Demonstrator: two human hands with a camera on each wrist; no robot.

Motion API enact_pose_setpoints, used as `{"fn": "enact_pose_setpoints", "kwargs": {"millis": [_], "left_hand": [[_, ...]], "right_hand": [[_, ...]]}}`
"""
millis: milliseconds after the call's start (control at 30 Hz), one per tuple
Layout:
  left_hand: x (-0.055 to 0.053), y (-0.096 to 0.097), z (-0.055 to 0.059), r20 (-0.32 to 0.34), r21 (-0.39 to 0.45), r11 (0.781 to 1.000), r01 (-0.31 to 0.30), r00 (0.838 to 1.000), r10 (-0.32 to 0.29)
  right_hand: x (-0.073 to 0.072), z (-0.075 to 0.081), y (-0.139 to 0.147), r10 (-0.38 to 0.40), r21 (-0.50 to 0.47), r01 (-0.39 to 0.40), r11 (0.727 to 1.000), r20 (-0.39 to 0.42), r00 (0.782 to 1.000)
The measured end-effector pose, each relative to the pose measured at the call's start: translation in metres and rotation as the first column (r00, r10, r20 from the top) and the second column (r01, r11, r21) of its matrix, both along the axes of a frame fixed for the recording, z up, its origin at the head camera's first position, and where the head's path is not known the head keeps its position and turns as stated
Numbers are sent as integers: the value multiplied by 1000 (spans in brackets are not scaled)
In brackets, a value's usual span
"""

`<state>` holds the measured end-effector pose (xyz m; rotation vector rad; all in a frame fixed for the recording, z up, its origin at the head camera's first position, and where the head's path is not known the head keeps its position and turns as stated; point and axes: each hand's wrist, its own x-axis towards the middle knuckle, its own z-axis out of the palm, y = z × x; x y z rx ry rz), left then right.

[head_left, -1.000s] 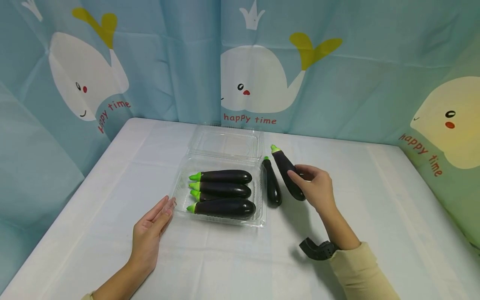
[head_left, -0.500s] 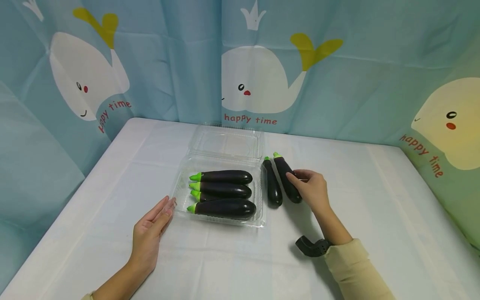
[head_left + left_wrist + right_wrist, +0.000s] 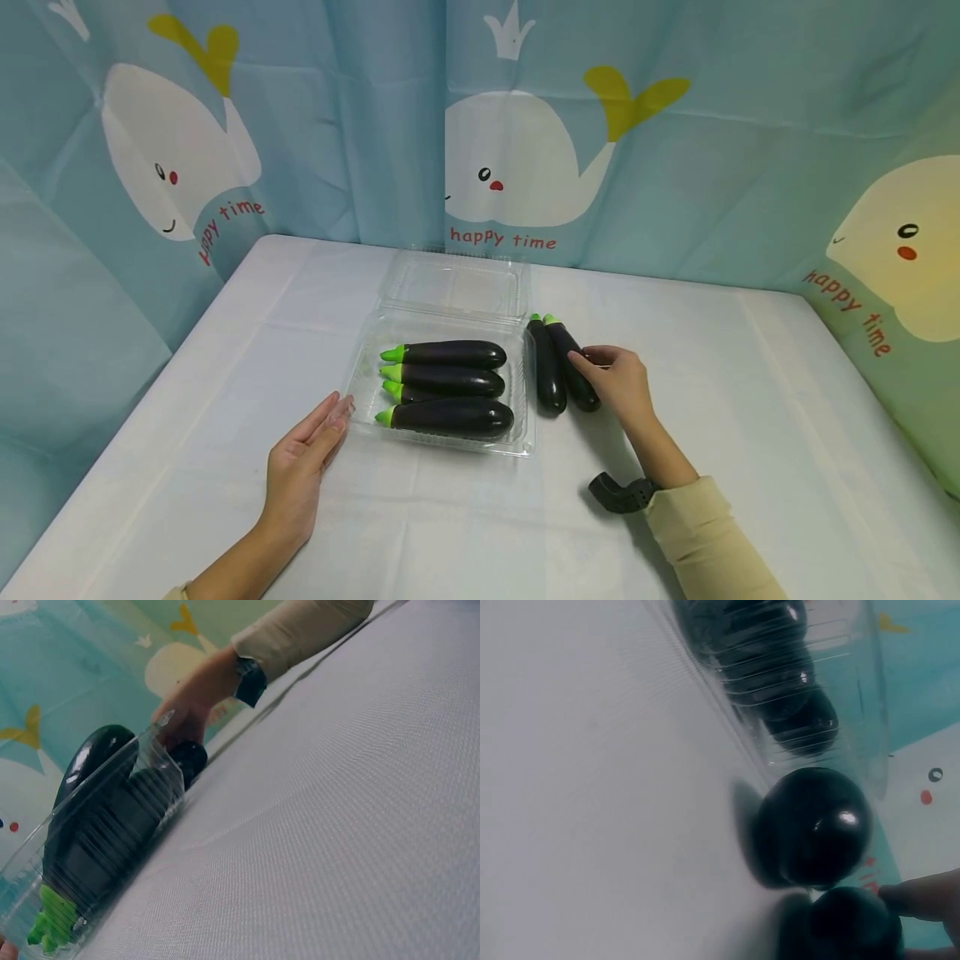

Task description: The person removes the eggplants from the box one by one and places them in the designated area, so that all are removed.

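A clear plastic clamshell box [image 3: 442,446] stands with its lid [image 3: 453,287] folded back, several eggplants [image 3: 450,417] lying crosswise inside, green stems to the left. My left hand [image 3: 296,467] pinches the box's near left corner between thumb and fingers. To the right of the box, one eggplant [image 3: 547,371] lies on the cloth, stem pointing away. Right beside it, my right hand [image 3: 618,379] grips another eggplant [image 3: 573,375] from its right side, thumb on top. In the right wrist view, the rounded end of the gripped eggplant [image 3: 851,926] sits close against the neighbouring eggplant [image 3: 817,825].
A white cloth [image 3: 420,533] covers the table. Blue curtain [image 3: 360,125] with whale prints hangs along the back and sides. A black band [image 3: 626,493] sits on the right wrist, by the beige sleeve [image 3: 705,533].
My right hand has lowered the eggplant and brought it left, right up to the other loose eggplant. The left hand and the box have stayed in place.
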<state>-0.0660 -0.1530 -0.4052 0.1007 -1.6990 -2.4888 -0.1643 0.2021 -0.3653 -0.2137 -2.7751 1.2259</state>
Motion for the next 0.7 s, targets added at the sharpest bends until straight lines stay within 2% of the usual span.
{"fn": "enact_pose_setpoints", "kwargs": {"millis": [367, 500, 600, 700], "left_hand": [[1, 0, 0, 3, -3, 1000, -4, 1000, 4], [1, 0, 0, 2, -3, 1000, -3, 1000, 3], [1, 0, 0, -2, 2, 1000, -3, 1000, 3], [1, 0, 0, -5, 7, 1000, -3, 1000, 3]], "right_hand": [[3, -1, -1, 11, 57, -9, 998, -41, 999], [3, 2, -3, 8, 55, -1, 998, -129, 992], [4, 8, -8, 13, 51, -1, 999, -221, 975], [5, 18, -13, 31, 50, -18, 999, -270, 962]]}}
